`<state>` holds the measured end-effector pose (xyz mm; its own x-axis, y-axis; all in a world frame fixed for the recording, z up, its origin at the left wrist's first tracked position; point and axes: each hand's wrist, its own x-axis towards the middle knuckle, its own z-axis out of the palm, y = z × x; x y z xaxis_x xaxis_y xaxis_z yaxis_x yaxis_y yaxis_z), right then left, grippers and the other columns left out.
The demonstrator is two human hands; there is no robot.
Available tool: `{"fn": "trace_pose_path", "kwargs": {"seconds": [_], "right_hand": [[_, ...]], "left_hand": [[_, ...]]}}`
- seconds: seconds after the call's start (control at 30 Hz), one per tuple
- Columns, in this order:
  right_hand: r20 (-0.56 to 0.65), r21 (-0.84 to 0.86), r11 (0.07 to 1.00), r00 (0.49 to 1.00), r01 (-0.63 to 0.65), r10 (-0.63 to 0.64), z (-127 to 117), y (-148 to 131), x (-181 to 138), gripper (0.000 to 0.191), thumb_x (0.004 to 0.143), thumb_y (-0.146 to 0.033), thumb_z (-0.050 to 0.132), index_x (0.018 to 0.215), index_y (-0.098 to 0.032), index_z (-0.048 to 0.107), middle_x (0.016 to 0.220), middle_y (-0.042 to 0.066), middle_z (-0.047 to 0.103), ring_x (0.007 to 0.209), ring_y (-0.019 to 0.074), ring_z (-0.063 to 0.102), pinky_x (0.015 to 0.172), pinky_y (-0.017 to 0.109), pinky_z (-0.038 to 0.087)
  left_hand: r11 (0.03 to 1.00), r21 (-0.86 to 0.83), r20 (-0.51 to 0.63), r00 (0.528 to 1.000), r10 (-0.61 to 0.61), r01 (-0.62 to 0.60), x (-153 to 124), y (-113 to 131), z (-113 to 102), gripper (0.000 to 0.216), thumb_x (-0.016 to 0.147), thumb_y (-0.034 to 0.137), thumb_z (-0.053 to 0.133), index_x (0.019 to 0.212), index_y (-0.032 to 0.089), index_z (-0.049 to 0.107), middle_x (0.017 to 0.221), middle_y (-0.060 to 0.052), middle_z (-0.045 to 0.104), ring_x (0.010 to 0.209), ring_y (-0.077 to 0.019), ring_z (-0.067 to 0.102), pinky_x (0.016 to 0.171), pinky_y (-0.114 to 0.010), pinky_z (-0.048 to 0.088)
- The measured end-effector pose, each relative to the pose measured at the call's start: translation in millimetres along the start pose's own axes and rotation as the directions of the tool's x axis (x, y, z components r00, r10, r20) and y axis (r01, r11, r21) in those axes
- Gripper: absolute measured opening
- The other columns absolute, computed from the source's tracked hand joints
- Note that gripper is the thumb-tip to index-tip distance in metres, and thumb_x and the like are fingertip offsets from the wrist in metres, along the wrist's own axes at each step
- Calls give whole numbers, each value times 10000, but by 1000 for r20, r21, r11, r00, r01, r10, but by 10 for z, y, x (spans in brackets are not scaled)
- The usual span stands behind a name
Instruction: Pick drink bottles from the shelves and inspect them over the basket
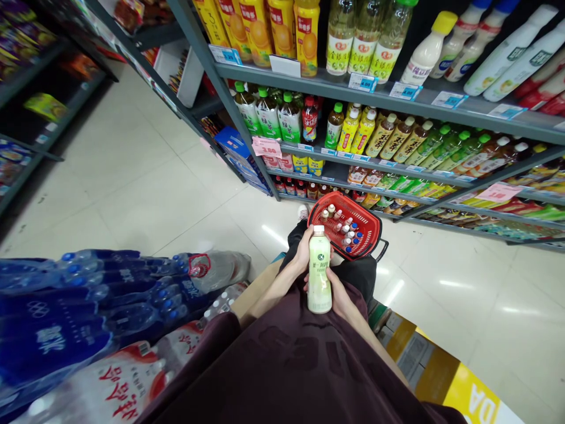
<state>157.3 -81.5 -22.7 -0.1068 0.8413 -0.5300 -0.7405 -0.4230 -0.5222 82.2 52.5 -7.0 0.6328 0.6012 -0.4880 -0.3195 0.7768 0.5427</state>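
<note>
I hold a pale green drink bottle (pixel 319 271) with a white cap upright in front of my body. My left hand (pixel 302 250) wraps the bottle's upper part from the left. My right hand (pixel 339 294) cups its lower part from the right. Just beyond the bottle, a red shopping basket (pixel 371 219) stands on the floor with several small capped bottles inside. My dark maroon shirt fills the lower middle of the view.
Grey shelves (pixel 397 94) of juice, tea and milk bottles run along the right. Shrink-wrapped packs of water bottles (pixel 88 306) are stacked at my left. A yellow cardboard box (pixel 454 383) lies at lower right. Pale tiled aisle floor (pixel 141 176) stretches ahead, with more shelves at far left.
</note>
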Motion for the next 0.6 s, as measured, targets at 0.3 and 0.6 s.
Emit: {"fn": "trace_pose_path", "kwargs": {"seconds": [0.3, 0.6], "right_hand": [[2, -58, 998, 1000, 26, -26, -22, 11, 8, 568, 848, -665, 685, 1125, -169, 665, 873, 100, 781, 776, 263, 765, 716, 386, 630], [63, -98, 991, 995, 87, -81, -50, 28, -8, 619, 810, -700, 719, 1150, -189, 641, 892, 101, 775, 802, 261, 759, 702, 378, 629]], "left_hand": [[1000, -8, -28, 999, -16, 15, 13, 2, -26, 640, 859, 740, 466, 824, 132, 663, 655, -134, 725, 536, -242, 691, 504, -305, 543], [1000, -16, -21, 1000, -6, 5, 1, 1, -20, 636, 883, 723, 454, 824, 129, 675, 662, -121, 725, 547, -240, 694, 501, -309, 543]]}}
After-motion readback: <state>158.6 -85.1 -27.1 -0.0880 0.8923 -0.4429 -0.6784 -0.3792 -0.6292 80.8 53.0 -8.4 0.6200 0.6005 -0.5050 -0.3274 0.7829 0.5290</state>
